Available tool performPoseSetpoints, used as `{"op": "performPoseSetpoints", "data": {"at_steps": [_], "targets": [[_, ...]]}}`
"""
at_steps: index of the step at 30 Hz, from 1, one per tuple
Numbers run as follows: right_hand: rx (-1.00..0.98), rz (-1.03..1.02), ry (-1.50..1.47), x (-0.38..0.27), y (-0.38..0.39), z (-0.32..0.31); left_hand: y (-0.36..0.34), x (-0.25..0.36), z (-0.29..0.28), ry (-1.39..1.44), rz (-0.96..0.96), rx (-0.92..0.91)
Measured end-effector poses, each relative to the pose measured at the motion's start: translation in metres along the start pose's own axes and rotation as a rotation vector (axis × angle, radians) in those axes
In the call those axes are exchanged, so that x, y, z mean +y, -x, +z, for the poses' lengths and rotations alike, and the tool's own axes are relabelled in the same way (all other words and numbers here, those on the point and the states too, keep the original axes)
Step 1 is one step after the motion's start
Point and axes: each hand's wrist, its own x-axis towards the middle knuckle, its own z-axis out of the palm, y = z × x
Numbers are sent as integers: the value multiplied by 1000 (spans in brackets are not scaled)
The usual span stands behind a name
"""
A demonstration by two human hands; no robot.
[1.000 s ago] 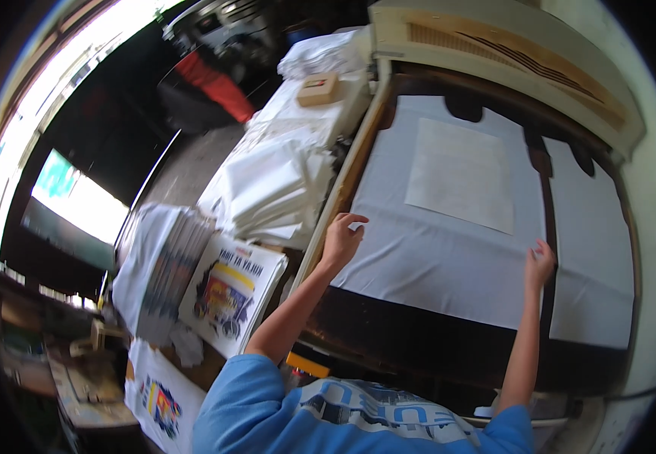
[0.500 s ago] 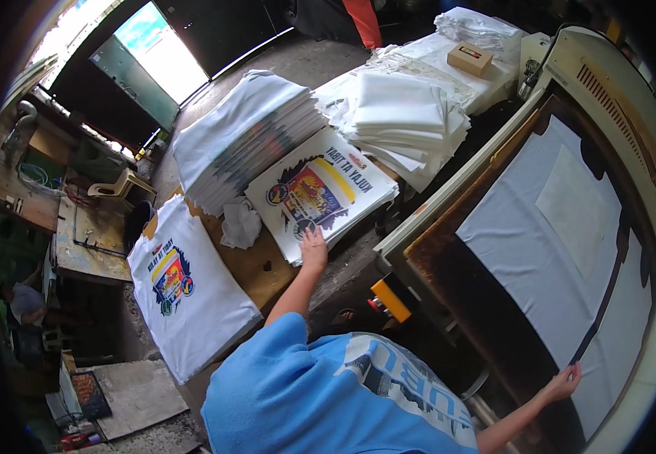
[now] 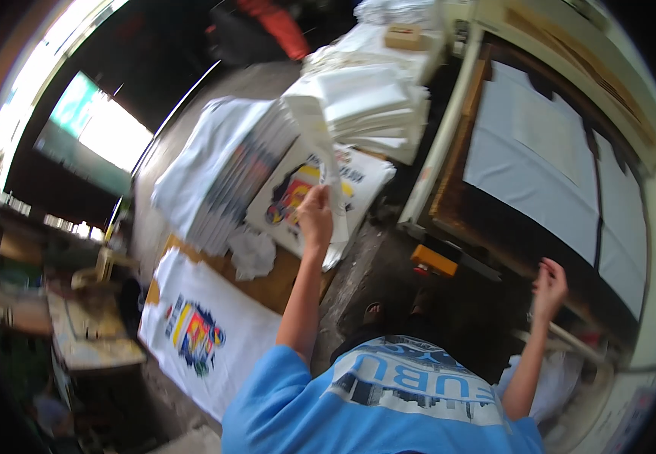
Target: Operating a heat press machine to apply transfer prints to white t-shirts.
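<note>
My left hand [image 3: 316,216] is closed on the edge of a white transfer sheet [image 3: 314,129], which rises curled and nearly edge-on above the stack. Beneath it lies a stack of printed transfer sheets [image 3: 358,178] with a colourful mirrored design. My right hand [image 3: 550,291] hangs in the air near the front edge of the heat press, fingers loosely bent and nothing visible in them. On the press bed lie white fabric pieces [image 3: 532,166], with a paler rectangular sheet [image 3: 546,130] over one of them.
A printed white shirt [image 3: 214,333] lies at the left, near a crumpled white cloth [image 3: 252,253]. Behind stand a tall stack of white garments [image 3: 207,166] and folded white fabric [image 3: 366,102]. A small cardboard box [image 3: 405,36] sits farther back. The press [image 3: 487,64] has a yellow switch box [image 3: 434,260].
My left hand has lifted a sheet off the stack. My right hand has let go of the fabric edge and drawn back from the press bed. The view has turned.
</note>
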Motion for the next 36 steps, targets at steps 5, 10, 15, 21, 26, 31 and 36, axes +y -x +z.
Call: {"op": "performPoseSetpoints", "data": {"at_steps": [5, 10, 15, 21, 26, 31, 36], "targets": [[-396, 376, -345, -43, 55, 40, 7, 140, 12, 167, 84, -103], [-934, 468, -972, -18, 57, 41, 60, 228, 32, 568, 20, -443], [-723, 209, -1475, -5, 47, -72, 130, 305, 86, 887, 12, -684], [-148, 154, -1227, 76, 72, -268, 239, 385, 163, 1036, -52, -983], [-110, 476, -731, 147, 102, -322, 299, 439, 201, 1125, -104, -1111], [-86, 463, -1287, 178, 92, -340, 333, 479, 231, 1042, 35, -1130], [164, 326, -1383, 216, 123, -415, 314, 475, 266, 889, 30, -1146]]}}
